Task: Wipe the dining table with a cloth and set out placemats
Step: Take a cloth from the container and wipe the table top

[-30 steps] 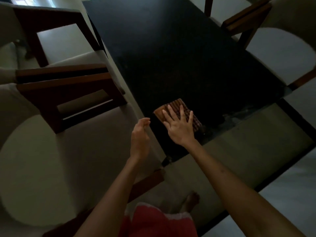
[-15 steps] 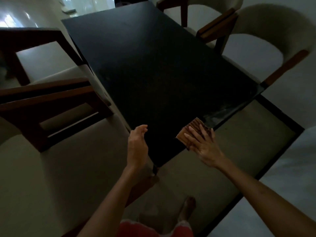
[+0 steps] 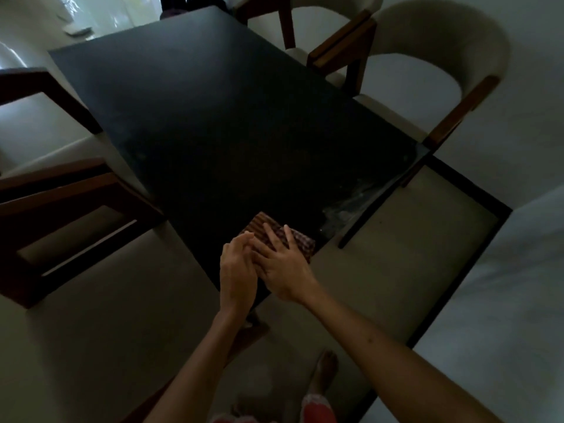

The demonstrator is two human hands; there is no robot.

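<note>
Head view, dim light, looking down over a dark bench point(image 3: 219, 123) that runs away from the person; at the far left a wooden chair frame point(image 3: 61, 209) with a pale seat stands close against the bench's long side, and a second dark chair frame point(image 3: 45, 93) sits behind it, further up the same side; the near corner of the bench lies just under the wrists. Left hand point(image 3: 236, 270) hovers at the near edge, fingers straight and close together, its grip loose and holding nothing, its fingertips beside the right hand's fingers and near the cloth's left end; whether they touch the cloth cannot be told. Right hand point(image 3: 282, 270) lies flat on a folded checked cloth point(image 3: 274, 233), fingers spread and straight, pressing down rather than curling round it, so the grip is wide; the cloth rests on the bench near the near-right edge, one end poking out past the fingertips, the other just beside the edge. Further right on the bench a pale smeared patch point(image 3: 351, 209) shows by the corner; beyond that corner a rounded pale chair point(image 3: 442, 50) with wooden arms stands tucked near the bench's right side, with another chair point(image 3: 305, 10) further back. Below, a bare foot point(image 3: 326, 370) stands on a pale rug point(image 3: 396, 239) with a dark border.
</note>
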